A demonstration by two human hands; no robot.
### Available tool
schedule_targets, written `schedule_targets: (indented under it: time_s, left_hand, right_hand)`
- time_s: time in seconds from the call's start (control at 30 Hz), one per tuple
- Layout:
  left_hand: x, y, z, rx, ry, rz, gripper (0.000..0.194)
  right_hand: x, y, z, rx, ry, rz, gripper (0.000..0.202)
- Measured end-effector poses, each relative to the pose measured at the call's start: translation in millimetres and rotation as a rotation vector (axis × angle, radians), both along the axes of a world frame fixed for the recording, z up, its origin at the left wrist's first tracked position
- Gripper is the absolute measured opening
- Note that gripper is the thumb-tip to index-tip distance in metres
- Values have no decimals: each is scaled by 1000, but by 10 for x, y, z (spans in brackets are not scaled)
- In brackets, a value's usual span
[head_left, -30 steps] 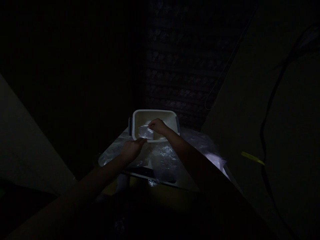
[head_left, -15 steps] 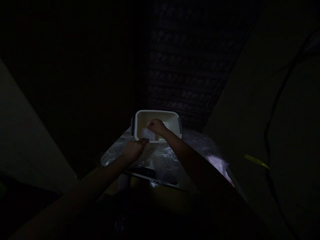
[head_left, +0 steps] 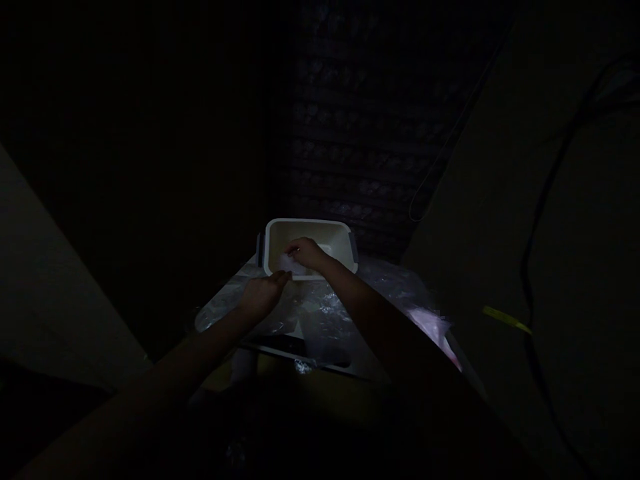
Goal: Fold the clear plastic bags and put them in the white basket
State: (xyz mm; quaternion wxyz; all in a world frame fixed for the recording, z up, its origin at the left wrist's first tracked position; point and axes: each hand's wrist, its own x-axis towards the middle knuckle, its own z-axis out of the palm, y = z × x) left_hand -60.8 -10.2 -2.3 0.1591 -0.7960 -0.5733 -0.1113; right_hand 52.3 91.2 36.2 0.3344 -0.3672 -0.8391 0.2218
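In the dim light, a white plastic bin (head_left: 310,221) with grey side handles stands on the table, its inside pale. My right hand (head_left: 306,253) reaches over its front rim, fingers pinched together at the upper edge of a thin translucent plastic sheet or bag (head_left: 290,265). At the bin's front left corner, my left hand (head_left: 263,295) is closed, with thumb and fingertips at the lower edge of the same plastic. The plastic hangs between both hands, partly inside the bin. Whether it is a bag or a flat sheet is too dark to tell.
Crumpled clear plastic (head_left: 330,320) covers the table in front of the bin, with a dark flat object (head_left: 285,343) at the near edge. Pinkish-white plastic (head_left: 430,323) lies at right. A dark cable with a yellow tag (head_left: 505,319) hangs on the right wall.
The view has shifted slightly, so bin and hands appear a little further left. My right fingers have moved slightly against the plastic; both hands keep their pinch.
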Motion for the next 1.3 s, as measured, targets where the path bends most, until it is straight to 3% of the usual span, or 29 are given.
schedule_targets:
  time_s: [0.2,0.37,0.53,0.7,0.87,1.0,1.13,1.3]
  left_hand:
    - [31,95,46,25,-37,55,43]
    - [86,246,65,67,-32,103,48]
    - [83,388,97,78,-25,95,50]
    - [70,418,179,77,-24,99,49]
    - [162,298,181,199,-74,47,47]
    - [341,131,141,211,-23,-114,37]
    - [485,27,112,206,-9,-246,30]
    - [543,2,101,188,-59,-275,27]
  right_hand:
    - [665,-200,224,-57,343,-214,20]
    - [1178,-396,48,-95,332,-307,19]
    - [1488,-541,-250,-44,67,-293,24]
    - [1663,-810,-410,44,-342,-289,32]
    - [1592,-1102,-461,86,-498,-228,28]
    - [1260,-1313,-458,185,-531,-46,25]
    - [978,-1439,-474,246,-649,147,39]
    - [920,-1373,-461,182,-792,69,14]
